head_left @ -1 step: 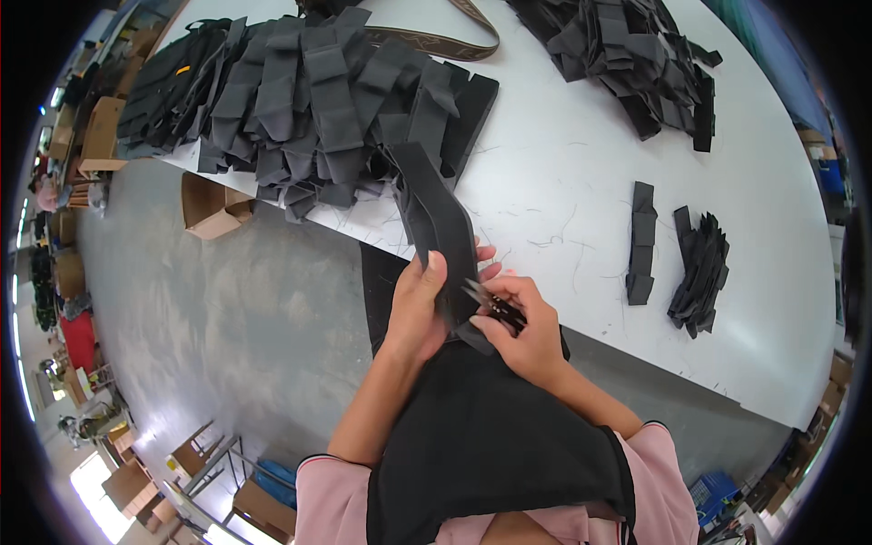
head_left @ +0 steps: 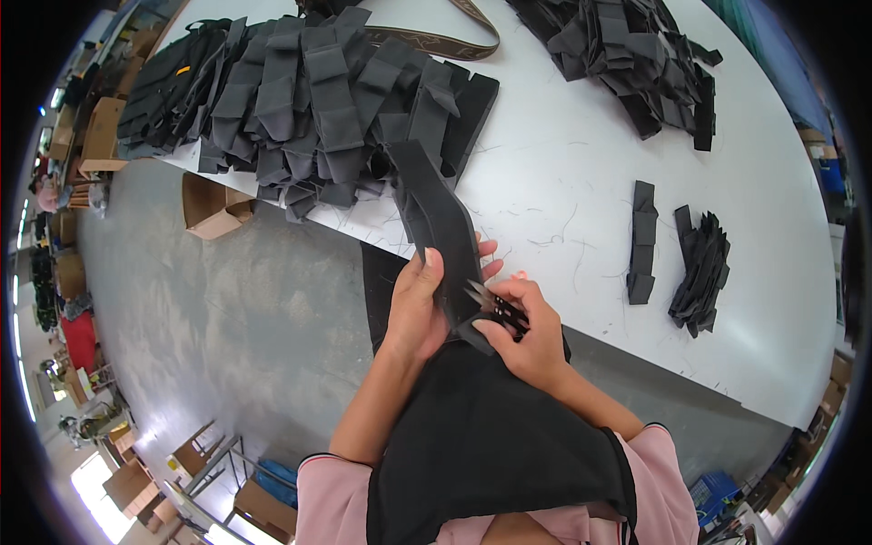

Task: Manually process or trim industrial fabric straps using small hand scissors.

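A long strip of black fabric runs from the edge of the table down toward my lap. My left hand is wrapped round its lower part, thumb on top and fingertips showing past the far edge. In my right hand are small thread snips with dark handles. Their bright pointed blades lie close to the strip's right edge; whether they touch it I cannot tell. My right thumb and fingers also meet the strip's lower end, which is partly hidden.
Piled black fabric pieces cover the table's left side, with a patterned strap behind. Another heap lies far right. A single strip and a small bundle rest on the white table. An open carton sits below.
My right hand and the snips have shifted very slightly, and the strip's lower end has turned a little. Both hands keep their holds.
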`<state>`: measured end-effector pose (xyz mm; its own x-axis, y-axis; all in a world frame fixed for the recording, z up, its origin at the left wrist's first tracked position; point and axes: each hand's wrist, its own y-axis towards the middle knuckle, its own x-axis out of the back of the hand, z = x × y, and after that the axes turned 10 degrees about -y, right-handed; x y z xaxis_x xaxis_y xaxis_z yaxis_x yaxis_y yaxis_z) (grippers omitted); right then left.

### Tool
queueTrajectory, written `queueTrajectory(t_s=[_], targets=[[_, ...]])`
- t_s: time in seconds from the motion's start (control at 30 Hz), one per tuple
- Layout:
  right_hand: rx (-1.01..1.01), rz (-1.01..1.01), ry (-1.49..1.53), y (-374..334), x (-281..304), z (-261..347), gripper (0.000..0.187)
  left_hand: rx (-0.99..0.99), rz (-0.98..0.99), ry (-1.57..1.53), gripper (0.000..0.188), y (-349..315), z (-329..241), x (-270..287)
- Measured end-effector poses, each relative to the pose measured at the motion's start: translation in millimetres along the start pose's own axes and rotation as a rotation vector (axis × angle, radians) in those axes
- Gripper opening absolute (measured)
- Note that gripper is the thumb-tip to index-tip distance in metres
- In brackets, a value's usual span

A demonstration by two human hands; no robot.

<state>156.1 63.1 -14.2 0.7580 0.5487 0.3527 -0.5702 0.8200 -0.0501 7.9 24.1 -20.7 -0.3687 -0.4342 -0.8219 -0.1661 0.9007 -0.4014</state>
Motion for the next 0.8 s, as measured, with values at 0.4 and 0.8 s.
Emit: queueTrajectory(t_s=[0.4,0.8], targets=[[0.344,-0.151,-0.416,-6.5,10.1,10.0,0.028,-0.036,0.093,-0.263,0.051,0.9,-1.2,4.0],[0.439,-0.194,-0.476,-11.3,11.1,10.7,0.027,-0.020,0.034,-0.253,0.051,-2.8,-2.1,6.0]])
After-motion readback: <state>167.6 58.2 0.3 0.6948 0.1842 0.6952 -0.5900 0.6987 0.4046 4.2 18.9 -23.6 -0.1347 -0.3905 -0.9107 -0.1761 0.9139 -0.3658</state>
